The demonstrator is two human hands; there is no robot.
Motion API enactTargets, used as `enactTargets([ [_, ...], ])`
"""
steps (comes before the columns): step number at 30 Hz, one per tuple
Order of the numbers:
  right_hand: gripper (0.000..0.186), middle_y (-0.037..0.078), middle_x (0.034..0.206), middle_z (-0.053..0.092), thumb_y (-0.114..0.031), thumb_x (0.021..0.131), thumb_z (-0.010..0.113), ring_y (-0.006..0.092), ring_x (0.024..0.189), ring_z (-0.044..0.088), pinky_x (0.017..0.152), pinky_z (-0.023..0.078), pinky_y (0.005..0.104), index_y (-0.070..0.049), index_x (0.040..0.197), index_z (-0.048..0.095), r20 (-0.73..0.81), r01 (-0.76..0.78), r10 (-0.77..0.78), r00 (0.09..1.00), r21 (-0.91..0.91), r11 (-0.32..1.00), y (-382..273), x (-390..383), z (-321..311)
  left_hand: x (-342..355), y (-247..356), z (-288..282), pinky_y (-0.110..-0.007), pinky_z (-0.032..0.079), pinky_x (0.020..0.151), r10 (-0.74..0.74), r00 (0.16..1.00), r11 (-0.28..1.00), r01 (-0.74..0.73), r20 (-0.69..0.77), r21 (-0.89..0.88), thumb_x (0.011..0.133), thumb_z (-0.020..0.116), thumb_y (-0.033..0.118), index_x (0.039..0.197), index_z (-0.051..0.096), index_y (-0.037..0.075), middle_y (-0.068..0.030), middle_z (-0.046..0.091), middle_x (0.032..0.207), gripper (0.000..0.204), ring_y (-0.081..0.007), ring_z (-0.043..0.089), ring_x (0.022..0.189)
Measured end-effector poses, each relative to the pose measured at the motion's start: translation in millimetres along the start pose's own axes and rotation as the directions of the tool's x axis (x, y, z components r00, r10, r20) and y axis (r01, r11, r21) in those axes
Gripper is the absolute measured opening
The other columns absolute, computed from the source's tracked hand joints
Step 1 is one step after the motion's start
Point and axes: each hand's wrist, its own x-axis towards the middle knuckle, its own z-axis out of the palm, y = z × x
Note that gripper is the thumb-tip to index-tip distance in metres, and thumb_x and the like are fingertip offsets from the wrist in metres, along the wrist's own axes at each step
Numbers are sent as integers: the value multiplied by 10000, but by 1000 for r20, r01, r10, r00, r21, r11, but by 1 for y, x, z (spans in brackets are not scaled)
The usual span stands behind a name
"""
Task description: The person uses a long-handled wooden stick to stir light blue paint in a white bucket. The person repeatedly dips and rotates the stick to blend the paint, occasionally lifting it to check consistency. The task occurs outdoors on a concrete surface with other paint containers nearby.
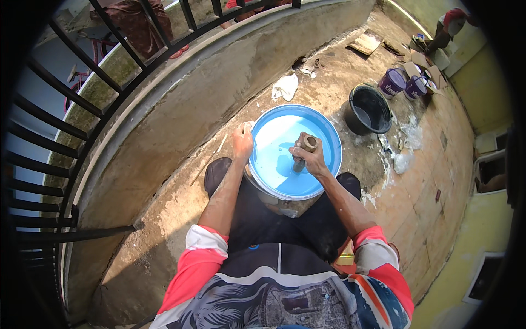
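A wide bucket of light blue paint [271, 129] stands on the ground between my knees. My left hand [243, 143] is closed on the bucket's left rim. Wrapped round a thick brown stick [310, 143], my right hand [311, 156] is over the right half of the paint. The stick's round upper end looks hollow, like bamboo. Its lower end dips into the paint, out of sight. A darker blue patch shows on the surface beside it.
Right of the bucket stands a black pail [370, 109], with two purple paint tubs [393, 83] beyond it. A white cloth [285, 87] and crumpled clear plastic [404, 160] lie on the ground. A low wall with a black railing [64, 128] curves along the left. Another person [450, 24] is at the far right.
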Motion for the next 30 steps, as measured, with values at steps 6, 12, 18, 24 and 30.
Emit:
enactTargets([
  [6,193,-26,623,540,-49,799,745,57,584,483,522,390,268,-46,743,560,-44,164,-169,985,-91,982,43,51,75,10,-23,0,-366,506,766,-41,999,997,40,-13,-72,1007,483,162,1055,698,-32,-143,720,891,294,-201,648,816],
  [12,213,-28,625,527,-15,794,725,54,592,483,526,391,263,-44,710,532,-168,322,-360,918,-213,922,46,78,34,9,-14,4,-377,504,786,-36,999,999,36,-20,-3,1009,491,183,1064,706,-21,-145,723,911,301,-217,657,836],
  [18,227,-42,617,503,-48,810,714,47,580,464,526,377,249,-65,687,524,-105,198,-238,966,-293,935,17,48,-26,3,-3,1,-362,500,815,-58,998,993,62,-40,102,1008,496,202,1075,704,-29,-124,726,938,318,-212,650,874],
  [24,224,-41,621,513,-59,805,739,56,574,462,528,373,253,-62,698,543,-66,124,-139,988,-197,973,19,29,15,8,-16,2,-374,504,823,-50,998,999,51,-40,12,1006,497,203,1071,706,-24,-147,730,952,314,-242,666,888],
  [30,213,8,592,541,-65,793,753,76,558,500,524,411,281,-30,717,557,-96,340,-386,917,-316,886,33,54,32,9,-17,2,-399,513,828,-69,997,997,70,-33,45,1004,492,201,1070,707,-12,-183,734,972,310,-287,691,905],
])
